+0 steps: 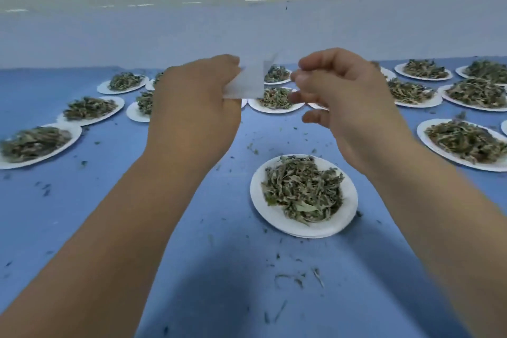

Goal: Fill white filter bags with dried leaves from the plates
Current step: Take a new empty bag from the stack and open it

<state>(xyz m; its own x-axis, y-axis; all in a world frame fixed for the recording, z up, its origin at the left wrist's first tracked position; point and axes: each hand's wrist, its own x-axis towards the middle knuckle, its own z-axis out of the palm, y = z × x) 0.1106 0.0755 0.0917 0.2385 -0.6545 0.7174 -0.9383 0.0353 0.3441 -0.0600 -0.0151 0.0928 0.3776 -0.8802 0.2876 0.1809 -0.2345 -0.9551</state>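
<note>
Filter bag (248, 84): held above the desk (109, 214), pinched in left hand (194, 107) fingers.
Right hand (343, 101): fingers curled beside it, grasping nothing visible.
Handling: likely light, flimsy; hold at mouth edges.

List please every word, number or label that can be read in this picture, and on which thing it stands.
None. The filter bag in the left hand is plain white, the plates carry no print, and the blue table cover and the wall show no writing.

Filter bag (248, 82) partly hidden by left hand (192, 99); far-right plate (504, 126) cut off.
</note>
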